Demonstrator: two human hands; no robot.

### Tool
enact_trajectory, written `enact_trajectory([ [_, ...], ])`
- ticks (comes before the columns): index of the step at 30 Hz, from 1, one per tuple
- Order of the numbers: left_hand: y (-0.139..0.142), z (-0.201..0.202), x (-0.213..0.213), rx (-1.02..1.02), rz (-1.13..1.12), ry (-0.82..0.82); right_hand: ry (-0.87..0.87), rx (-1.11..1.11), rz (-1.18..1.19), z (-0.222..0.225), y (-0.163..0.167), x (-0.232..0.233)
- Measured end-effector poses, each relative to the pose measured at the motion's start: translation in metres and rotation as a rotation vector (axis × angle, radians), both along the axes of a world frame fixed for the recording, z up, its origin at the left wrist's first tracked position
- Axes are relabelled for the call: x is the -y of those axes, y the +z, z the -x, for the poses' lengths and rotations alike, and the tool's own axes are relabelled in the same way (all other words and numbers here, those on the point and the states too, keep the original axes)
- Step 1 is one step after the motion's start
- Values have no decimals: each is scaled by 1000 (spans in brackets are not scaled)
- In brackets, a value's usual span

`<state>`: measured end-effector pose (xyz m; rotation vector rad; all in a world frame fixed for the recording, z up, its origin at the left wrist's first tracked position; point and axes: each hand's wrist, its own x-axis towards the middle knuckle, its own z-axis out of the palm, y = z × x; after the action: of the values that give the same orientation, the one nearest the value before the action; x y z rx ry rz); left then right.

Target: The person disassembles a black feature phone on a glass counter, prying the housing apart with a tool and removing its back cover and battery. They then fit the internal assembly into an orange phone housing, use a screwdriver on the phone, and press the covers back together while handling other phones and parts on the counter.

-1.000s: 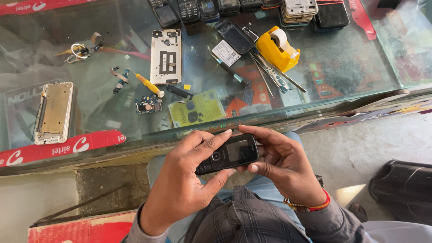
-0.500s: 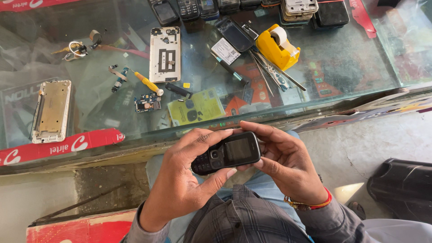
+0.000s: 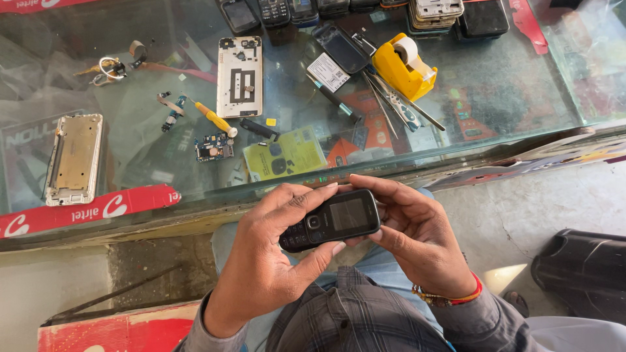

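Note:
A small black keypad phone (image 3: pixel 331 219) lies face up across both my hands, its dark screen to the right and its keys to the left. My left hand (image 3: pixel 267 261) cradles the keypad end, thumb under the phone and fingers curled over its top edge. My right hand (image 3: pixel 417 241) grips the screen end, with fingers over the top edge; a red and beaded band sits on that wrist. The hands hover over my lap, just in front of the glass counter's (image 3: pixel 508 98) near edge.
On the counter lie a white phone frame (image 3: pixel 240 75), a metal phone chassis (image 3: pixel 73 158), a yellow-handled screwdriver (image 3: pixel 213 118), a small circuit board (image 3: pixel 210 147), a yellow tape dispenser (image 3: pixel 405 64), tweezers (image 3: pixel 391 101) and a row of phones (image 3: pixel 287 10) at the back. A dark object (image 3: pixel 583 270) sits on the floor at right.
The phone has turned in my hands from tilted and edge-on to flat, with its screen and keypad now facing up. Both hands kept their hold.

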<state>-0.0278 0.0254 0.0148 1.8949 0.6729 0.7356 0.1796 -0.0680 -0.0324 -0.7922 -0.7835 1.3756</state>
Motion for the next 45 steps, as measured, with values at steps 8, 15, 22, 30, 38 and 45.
enact_trajectory([
  [8, -1, 0, 4, -20, -35, 13, 23, 11, -1, -2, 1, 2],
  [15, -1, -2, 7, -53, -144, 35, -14, -5, 34, 1, 0, 1],
  [22, -15, -4, 2, -30, -111, 38, -157, 166, 90, 7, -4, -3],
  [30, -50, -14, -9, 214, 463, 237, -310, 287, 87, 5, -10, -15],
  [38, -69, -18, -17, 258, 294, 281, -350, 516, 103, -7, -26, -29],
  [45, -87, -36, -30, 533, 307, 157, -484, 752, -127, -15, -39, -50],
])
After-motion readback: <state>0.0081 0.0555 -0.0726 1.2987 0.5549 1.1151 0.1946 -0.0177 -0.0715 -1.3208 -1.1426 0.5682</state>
